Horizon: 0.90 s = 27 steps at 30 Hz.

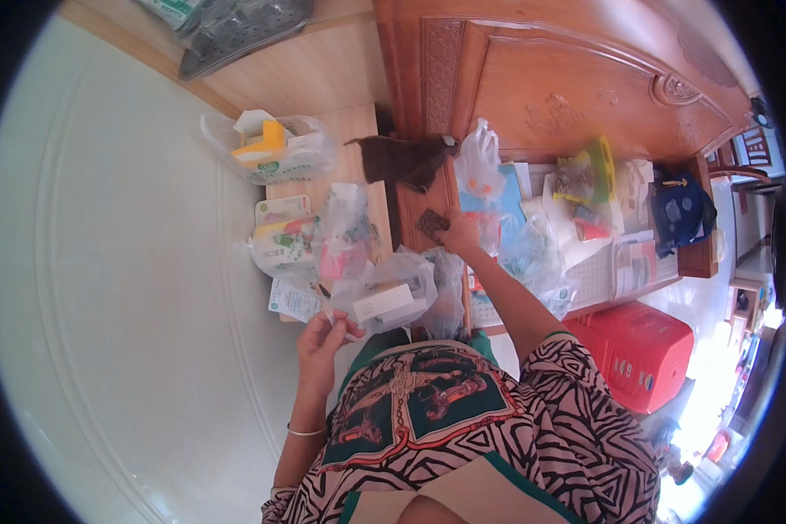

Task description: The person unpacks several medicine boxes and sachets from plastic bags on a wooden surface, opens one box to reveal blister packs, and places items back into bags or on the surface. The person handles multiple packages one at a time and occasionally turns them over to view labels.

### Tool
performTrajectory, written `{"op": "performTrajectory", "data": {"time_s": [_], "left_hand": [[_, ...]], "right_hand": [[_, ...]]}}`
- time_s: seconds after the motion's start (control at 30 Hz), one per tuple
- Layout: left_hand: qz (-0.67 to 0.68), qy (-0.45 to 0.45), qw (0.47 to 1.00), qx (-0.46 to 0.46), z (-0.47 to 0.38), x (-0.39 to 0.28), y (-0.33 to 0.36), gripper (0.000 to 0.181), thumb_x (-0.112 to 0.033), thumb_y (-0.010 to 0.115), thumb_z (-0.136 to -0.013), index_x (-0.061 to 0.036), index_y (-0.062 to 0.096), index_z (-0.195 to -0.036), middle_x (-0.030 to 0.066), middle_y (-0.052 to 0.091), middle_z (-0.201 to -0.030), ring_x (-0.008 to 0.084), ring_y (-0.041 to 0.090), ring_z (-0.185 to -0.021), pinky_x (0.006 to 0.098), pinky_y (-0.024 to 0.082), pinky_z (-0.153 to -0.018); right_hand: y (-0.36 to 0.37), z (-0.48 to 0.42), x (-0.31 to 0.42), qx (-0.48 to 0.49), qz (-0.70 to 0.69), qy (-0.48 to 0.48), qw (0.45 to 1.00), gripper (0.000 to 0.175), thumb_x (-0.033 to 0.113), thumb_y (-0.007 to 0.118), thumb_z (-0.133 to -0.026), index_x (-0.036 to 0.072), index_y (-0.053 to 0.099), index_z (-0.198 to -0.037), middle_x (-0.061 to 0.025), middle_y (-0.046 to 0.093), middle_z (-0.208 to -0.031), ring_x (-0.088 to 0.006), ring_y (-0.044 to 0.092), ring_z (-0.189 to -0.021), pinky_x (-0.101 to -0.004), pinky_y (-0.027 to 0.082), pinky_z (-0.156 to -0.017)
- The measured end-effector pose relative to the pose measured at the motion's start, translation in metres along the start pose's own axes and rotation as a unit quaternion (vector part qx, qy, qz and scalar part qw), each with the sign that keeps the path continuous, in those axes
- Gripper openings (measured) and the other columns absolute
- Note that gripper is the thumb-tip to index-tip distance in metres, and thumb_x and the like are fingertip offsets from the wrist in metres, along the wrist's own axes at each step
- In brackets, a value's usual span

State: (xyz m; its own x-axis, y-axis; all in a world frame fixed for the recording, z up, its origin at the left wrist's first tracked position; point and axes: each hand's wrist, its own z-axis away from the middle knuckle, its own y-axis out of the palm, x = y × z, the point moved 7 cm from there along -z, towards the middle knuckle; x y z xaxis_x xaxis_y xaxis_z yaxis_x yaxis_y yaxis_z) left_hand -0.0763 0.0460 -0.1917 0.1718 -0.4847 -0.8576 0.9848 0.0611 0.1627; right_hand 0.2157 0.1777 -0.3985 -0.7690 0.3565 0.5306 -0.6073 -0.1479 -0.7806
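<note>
My left hand (322,338) pinches the rim of a clear plastic bag (422,270) between thumb and fingers. Inside that bag lies a white carton (383,302) with small print. My right hand (464,234) reaches forward over the wooden bench and grips a small dark brown patterned flat item (432,225), perhaps a wallet or case; the fingers hide one end of it. A brown cloth or soft pouch (399,162) lies just beyond. Another thin plastic bag (447,288) hangs down between my hands, close to my body.
On the light wooden cabinet at left are a bag with a yellow-and-white box (262,147), bagged packets (285,242) and a printed leaflet (295,300). The bench holds plastic bags (481,164), papers and a dark blue bag (681,208). A red plastic stool (642,354) stands at right.
</note>
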Motion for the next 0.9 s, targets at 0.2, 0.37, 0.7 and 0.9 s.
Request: {"op": "performTrajectory", "data": {"time_s": [0.2, 0.37, 0.7, 0.9], "left_hand": [[-0.07, -0.013, 0.997, 0.023, -0.003, 0.002, 0.007, 0.018, -0.015, 0.049, -0.095, -0.0049, 0.056, -0.107, 0.0091, 0.063, -0.096, 0.0174, 0.061, -0.079, 0.0316, 0.049, -0.078], [-0.076, -0.084, 0.987, 0.11, -0.005, 0.011, 0.02, 0.023, -0.018, 0.042, -0.098, -0.0026, 0.056, -0.108, 0.0122, 0.063, -0.108, 0.0206, 0.062, -0.093, 0.0335, 0.046, -0.088], [-0.086, -0.079, 0.981, 0.157, -0.01, 0.034, 0.022, 0.024, -0.017, 0.046, -0.096, -0.0002, 0.056, -0.111, 0.0074, 0.06, -0.113, 0.0168, 0.056, -0.102, 0.0297, 0.041, -0.093], [-0.034, -0.025, 0.99, 0.138, -0.01, 0.027, 0.022, 0.024, -0.016, 0.048, -0.096, -0.0003, 0.057, -0.112, 0.0061, 0.058, -0.117, 0.0148, 0.053, -0.106, 0.0286, 0.039, -0.094]], "right_hand": [[-0.061, 0.033, 0.0, 0.012, -0.225, -0.06, 0.973, 0.027, 0.009, 0.068, -0.075, 0.0, 0.06, -0.098, -0.0104, 0.065, -0.08, -0.019, 0.064, -0.075, -0.0316, 0.05, -0.068], [-0.124, 0.098, 0.054, 0.17, -0.555, -0.118, 0.806, 0.028, 0.006, 0.061, -0.084, -0.002, 0.058, -0.111, -0.0051, 0.065, -0.093, -0.0129, 0.061, -0.086, -0.0269, 0.049, -0.078], [-0.094, 0.179, 0.156, 0.36, -0.518, -0.184, 0.754, 0.025, 0.009, 0.058, -0.089, 0.002, 0.057, -0.113, -0.0011, 0.062, -0.104, -0.0097, 0.057, -0.092, -0.027, 0.048, -0.079], [-0.085, 0.179, 0.14, 0.197, -0.16, -0.305, 0.918, 0.021, 0.013, 0.057, -0.085, 0.002, 0.055, -0.102, -0.0146, 0.062, -0.099, -0.0312, 0.062, -0.084, -0.0384, 0.051, -0.071]]}}
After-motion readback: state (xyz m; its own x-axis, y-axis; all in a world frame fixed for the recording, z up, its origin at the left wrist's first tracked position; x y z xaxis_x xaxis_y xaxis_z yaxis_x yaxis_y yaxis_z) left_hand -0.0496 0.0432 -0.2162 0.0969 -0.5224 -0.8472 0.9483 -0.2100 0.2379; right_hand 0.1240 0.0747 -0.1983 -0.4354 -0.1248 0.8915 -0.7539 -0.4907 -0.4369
